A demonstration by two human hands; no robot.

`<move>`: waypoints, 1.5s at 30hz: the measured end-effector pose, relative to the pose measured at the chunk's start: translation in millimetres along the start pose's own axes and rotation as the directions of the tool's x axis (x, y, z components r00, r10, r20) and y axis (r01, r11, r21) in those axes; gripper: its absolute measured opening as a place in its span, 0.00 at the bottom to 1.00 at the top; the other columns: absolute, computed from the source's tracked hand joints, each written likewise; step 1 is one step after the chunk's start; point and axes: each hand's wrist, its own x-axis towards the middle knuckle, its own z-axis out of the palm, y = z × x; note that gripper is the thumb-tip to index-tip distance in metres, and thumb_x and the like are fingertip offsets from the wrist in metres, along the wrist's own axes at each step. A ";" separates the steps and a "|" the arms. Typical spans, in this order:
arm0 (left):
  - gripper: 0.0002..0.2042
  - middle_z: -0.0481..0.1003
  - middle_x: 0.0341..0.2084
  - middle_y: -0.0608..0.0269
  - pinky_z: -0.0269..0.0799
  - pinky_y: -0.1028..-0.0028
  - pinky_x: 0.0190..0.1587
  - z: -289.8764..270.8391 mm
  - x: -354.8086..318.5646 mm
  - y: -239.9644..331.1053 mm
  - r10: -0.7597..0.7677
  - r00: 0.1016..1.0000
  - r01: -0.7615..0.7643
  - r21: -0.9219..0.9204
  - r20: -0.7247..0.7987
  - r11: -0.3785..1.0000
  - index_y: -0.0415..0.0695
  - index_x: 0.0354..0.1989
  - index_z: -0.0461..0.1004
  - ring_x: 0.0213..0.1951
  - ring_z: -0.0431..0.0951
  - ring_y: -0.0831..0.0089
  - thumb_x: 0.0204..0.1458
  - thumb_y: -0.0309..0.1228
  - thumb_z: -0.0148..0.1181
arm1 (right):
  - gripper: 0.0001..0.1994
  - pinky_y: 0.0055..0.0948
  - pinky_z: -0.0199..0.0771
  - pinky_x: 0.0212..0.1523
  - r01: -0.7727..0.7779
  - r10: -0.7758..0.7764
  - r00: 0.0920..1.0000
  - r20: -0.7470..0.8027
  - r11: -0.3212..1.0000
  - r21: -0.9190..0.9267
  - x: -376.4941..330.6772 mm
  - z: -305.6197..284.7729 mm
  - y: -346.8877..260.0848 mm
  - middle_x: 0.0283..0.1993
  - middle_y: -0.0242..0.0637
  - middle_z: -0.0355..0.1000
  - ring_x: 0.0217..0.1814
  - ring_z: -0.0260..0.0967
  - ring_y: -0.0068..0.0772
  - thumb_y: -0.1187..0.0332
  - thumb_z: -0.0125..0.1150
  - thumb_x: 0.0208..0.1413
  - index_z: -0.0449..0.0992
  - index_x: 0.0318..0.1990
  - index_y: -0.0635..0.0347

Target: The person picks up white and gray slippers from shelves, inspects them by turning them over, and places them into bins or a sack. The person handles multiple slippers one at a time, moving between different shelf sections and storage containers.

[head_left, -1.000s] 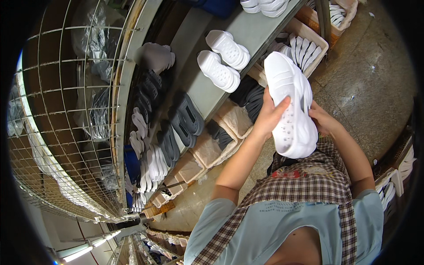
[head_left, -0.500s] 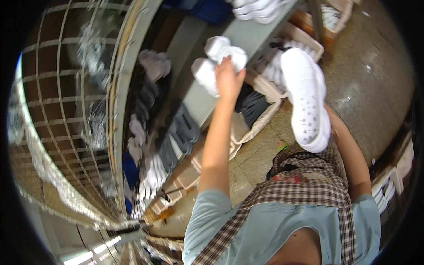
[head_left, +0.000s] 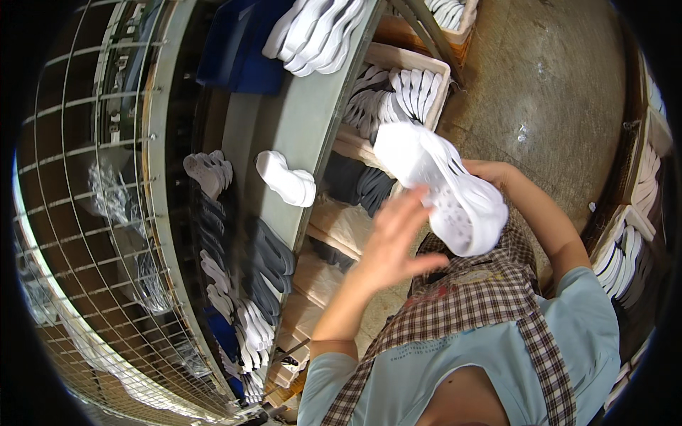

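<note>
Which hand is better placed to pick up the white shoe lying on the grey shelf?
Left. The left hand is open and nearer the white shoe on the shelf; the right hand holds another white shoe.

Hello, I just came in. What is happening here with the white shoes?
A person in a light blue shirt and checked apron holds a white clog in the right hand. The left hand is open just beside it, blurred; whether it touches the clog is unclear. One white clog lies alone on the grey shelf. Crates of white soles stand beyond the shelf.
</note>
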 end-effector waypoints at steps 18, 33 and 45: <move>0.45 0.54 0.60 0.57 0.47 0.67 0.63 166.5 -29.4 -215.8 0.064 0.297 0.954 -0.299 0.953 0.014 0.44 0.66 0.46 0.62 0.53 0.66 0.39 0.33 0.67 | 0.38 0.29 0.57 0.60 -0.607 0.612 0.774 0.161 0.790 -0.087 -4.3 -103.1 107.5 0.64 0.37 0.54 0.62 0.53 0.28 0.40 0.43 0.56 0.51 0.64 0.60; 0.35 0.56 0.59 0.48 0.53 0.61 0.59 171.3 -6.1 -530.5 -0.865 0.309 0.460 -0.735 -0.394 0.499 0.37 0.63 0.49 0.60 0.56 0.59 0.51 0.38 0.59 | 0.14 0.23 0.63 0.40 0.041 -0.309 0.409 -0.859 0.946 -0.321 47.7 -243.5 126.9 0.37 0.26 0.65 0.39 0.62 0.19 0.62 0.54 0.57 0.67 0.47 0.58; 0.36 0.38 0.60 0.28 0.50 0.50 0.59 249.5 107.5 -746.8 -0.526 0.795 0.595 0.218 -0.302 0.774 0.43 0.61 0.54 0.63 0.39 0.37 0.45 0.40 0.64 | 0.08 0.22 0.65 0.41 0.009 0.242 0.245 -0.939 0.968 0.252 22.6 -245.5 327.5 0.34 0.27 0.64 0.37 0.62 0.20 0.67 0.53 0.58 0.67 0.41 0.61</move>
